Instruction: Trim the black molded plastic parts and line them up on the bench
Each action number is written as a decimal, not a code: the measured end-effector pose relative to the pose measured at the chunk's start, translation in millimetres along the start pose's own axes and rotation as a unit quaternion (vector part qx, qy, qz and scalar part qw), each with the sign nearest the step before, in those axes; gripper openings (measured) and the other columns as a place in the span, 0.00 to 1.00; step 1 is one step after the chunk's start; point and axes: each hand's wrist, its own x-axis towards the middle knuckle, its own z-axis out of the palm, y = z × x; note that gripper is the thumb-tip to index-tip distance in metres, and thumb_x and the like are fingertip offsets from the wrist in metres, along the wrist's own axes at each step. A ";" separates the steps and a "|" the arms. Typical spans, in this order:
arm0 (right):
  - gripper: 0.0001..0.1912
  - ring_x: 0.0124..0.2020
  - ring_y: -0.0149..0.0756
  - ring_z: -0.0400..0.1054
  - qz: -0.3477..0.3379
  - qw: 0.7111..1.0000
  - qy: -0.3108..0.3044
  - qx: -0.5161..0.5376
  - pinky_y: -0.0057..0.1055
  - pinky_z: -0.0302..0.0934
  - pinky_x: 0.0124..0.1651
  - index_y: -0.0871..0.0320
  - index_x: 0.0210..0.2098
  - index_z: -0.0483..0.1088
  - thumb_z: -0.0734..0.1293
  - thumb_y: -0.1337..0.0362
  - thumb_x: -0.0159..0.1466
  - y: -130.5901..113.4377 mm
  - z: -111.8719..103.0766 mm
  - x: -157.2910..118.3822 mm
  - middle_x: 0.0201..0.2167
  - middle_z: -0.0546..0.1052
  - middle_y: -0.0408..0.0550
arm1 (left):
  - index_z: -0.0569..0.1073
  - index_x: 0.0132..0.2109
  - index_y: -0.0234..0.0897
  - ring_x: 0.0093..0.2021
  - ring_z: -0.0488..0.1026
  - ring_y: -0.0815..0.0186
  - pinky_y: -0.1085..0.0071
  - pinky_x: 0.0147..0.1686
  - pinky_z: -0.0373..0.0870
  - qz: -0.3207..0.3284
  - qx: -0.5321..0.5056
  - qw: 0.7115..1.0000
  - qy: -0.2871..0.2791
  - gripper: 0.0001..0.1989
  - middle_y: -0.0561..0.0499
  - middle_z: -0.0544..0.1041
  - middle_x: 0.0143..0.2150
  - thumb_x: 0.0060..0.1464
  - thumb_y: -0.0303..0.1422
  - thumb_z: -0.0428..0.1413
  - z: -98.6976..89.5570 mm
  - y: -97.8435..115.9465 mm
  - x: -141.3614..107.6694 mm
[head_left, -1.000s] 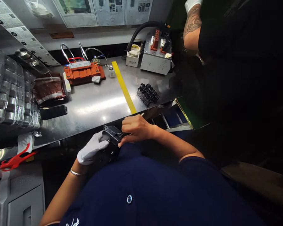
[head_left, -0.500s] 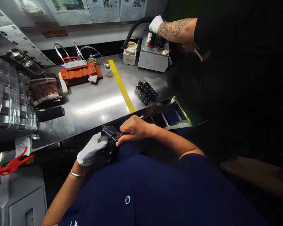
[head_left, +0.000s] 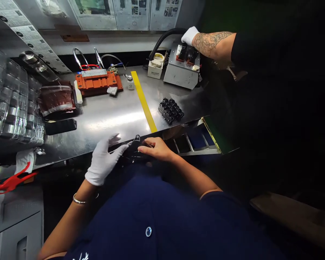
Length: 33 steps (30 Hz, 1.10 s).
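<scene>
In front of the person's navy shirt, a dark, glossy black plastic part is held just at the near edge of the shiny steel worktop. The bare right hand grips its right end, thumb laid along it, while the white-gloved left hand is open on the other side, fingers parted and thumb tip at the part; whether it touches is hard to tell. Beyond, on the worktop, a black phone lies at left beside a stack of clear plastic trays, and a cluster of black, round-knobbed pieces sits right of a flat yellow strip. Farther back stand an orange block-shaped fixture, a small white bottle with a metal cap and a grey metal machine, over which a co-worker's white-gloved hand reaches.
</scene>
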 end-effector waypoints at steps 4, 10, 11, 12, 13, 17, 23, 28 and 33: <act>0.26 0.24 0.25 0.48 0.035 0.977 0.139 0.156 0.28 0.45 0.28 0.57 0.24 0.61 0.70 0.40 0.55 25.3 14.2 -4.7 0.21 0.58 0.36 | 0.71 0.56 0.43 0.64 0.68 0.56 0.60 0.63 0.65 -0.127 -0.240 0.949 0.160 0.31 0.45 0.71 0.63 0.45 0.33 0.70 11.3 -11.9 -18.5; 0.32 0.23 0.24 0.51 0.059 0.983 0.055 0.167 0.26 0.47 0.26 0.58 0.25 0.64 0.70 0.33 0.50 31.4 41.1 -18.4 0.20 0.62 0.37 | 0.77 0.46 0.31 0.40 0.82 0.65 0.71 0.44 0.80 -0.381 -0.518 0.765 0.047 0.11 0.46 0.84 0.38 0.65 0.24 0.51 37.4 13.4 -35.1; 0.33 0.23 0.24 0.52 0.056 0.981 0.070 0.170 0.26 0.48 0.25 0.58 0.26 0.66 0.68 0.32 0.52 31.6 41.3 -19.8 0.21 0.63 0.38 | 0.78 0.45 0.30 0.37 0.83 0.66 0.72 0.42 0.81 -0.399 -0.530 0.745 0.065 0.12 0.46 0.84 0.36 0.66 0.23 0.49 38.8 18.0 -34.5; 0.33 0.23 0.24 0.54 0.049 0.977 0.101 0.179 0.25 0.50 0.24 0.58 0.29 0.68 0.65 0.31 0.55 32.1 40.3 -21.0 0.23 0.65 0.39 | 0.77 0.45 0.30 0.35 0.83 0.66 0.72 0.40 0.81 -0.412 -0.539 0.731 0.077 0.13 0.46 0.84 0.35 0.66 0.22 0.48 39.0 21.5 -33.7; 0.33 0.23 0.25 0.56 0.039 0.972 0.134 0.190 0.25 0.52 0.24 0.58 0.32 0.69 0.62 0.32 0.58 33.1 38.5 -22.3 0.24 0.66 0.40 | 0.77 0.45 0.30 0.34 0.83 0.65 0.71 0.39 0.82 -0.423 -0.543 0.720 0.083 0.13 0.47 0.84 0.35 0.67 0.22 0.48 38.3 23.8 -33.3; 0.29 0.24 0.27 0.61 -0.010 0.977 0.139 0.160 0.27 0.61 0.26 0.57 0.41 0.74 0.60 0.37 0.64 38.7 34.1 -28.9 0.26 0.67 0.41 | 0.76 0.49 0.30 0.33 0.84 0.64 0.72 0.34 0.83 -0.448 -0.536 0.712 0.071 0.12 0.46 0.85 0.36 0.67 0.23 0.49 34.0 23.2 -37.1; 0.23 0.33 0.32 0.66 -0.107 0.975 0.192 0.042 0.33 0.64 0.41 0.57 0.43 0.78 0.62 0.46 0.68 39.7 42.2 -37.2 0.30 0.71 0.46 | 0.75 0.54 0.30 0.35 0.84 0.64 0.72 0.36 0.82 -0.460 -0.547 0.699 0.028 0.13 0.45 0.85 0.38 0.67 0.25 0.49 34.1 17.5 -46.6; 0.20 0.27 0.29 0.61 -0.100 0.970 0.205 0.084 0.29 0.59 0.31 0.57 0.34 0.72 0.67 0.45 0.63 43.9 49.3 -37.2 0.27 0.70 0.43 | 0.73 0.59 0.31 0.34 0.84 0.64 0.72 0.37 0.82 -0.472 -0.553 0.686 0.019 0.16 0.46 0.85 0.38 0.67 0.25 0.49 35.1 16.8 -50.3; 0.19 0.25 0.28 0.59 -0.135 0.962 0.217 0.098 0.29 0.57 0.29 0.57 0.31 0.69 0.69 0.46 0.62 48.1 49.8 -33.0 0.26 0.69 0.42 | 0.72 0.59 0.32 0.35 0.84 0.62 0.68 0.39 0.83 -0.458 -0.551 0.698 -0.006 0.17 0.44 0.85 0.40 0.67 0.27 0.50 35.4 11.8 -55.5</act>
